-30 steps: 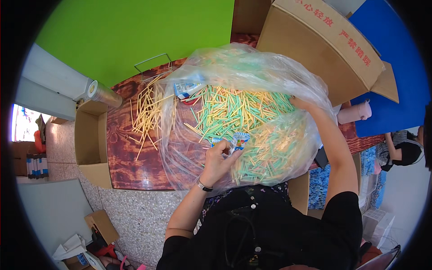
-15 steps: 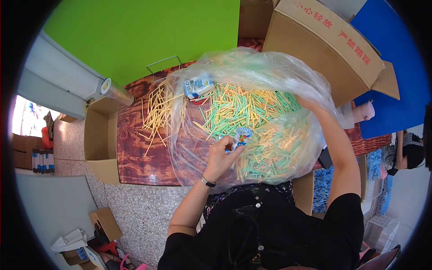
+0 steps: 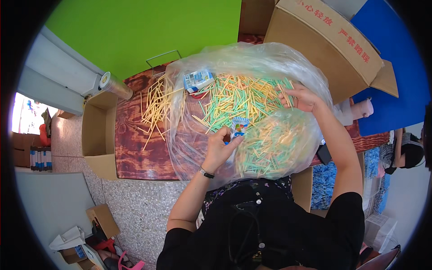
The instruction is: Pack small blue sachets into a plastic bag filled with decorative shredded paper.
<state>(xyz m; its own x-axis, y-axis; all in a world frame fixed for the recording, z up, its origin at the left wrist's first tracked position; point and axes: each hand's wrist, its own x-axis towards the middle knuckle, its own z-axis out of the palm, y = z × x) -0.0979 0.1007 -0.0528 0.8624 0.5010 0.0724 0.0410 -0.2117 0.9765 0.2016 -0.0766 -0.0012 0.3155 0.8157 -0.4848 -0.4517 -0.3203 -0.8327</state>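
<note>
Where the left hand [image 3: 219, 148] pinches, the packet [image 3: 240, 126] hides (partly).

A black top [image 3: 297, 238] fills the lower middle of the frame, its loose short sleeves ending above the elbows, at lower centre-left and on the right. Small round pale buttons [image 3: 262, 245] run down its front, and a thin dark cord [image 3: 230, 238] loops beside them. Along its upper edge shows dark cloth [image 3: 220, 194] with a small purple and pale floral pattern. Left of centre, a slim watch [image 3: 206, 173] with a dark strap and silvery trim circles the left wrist; both forearms are bare.
</note>
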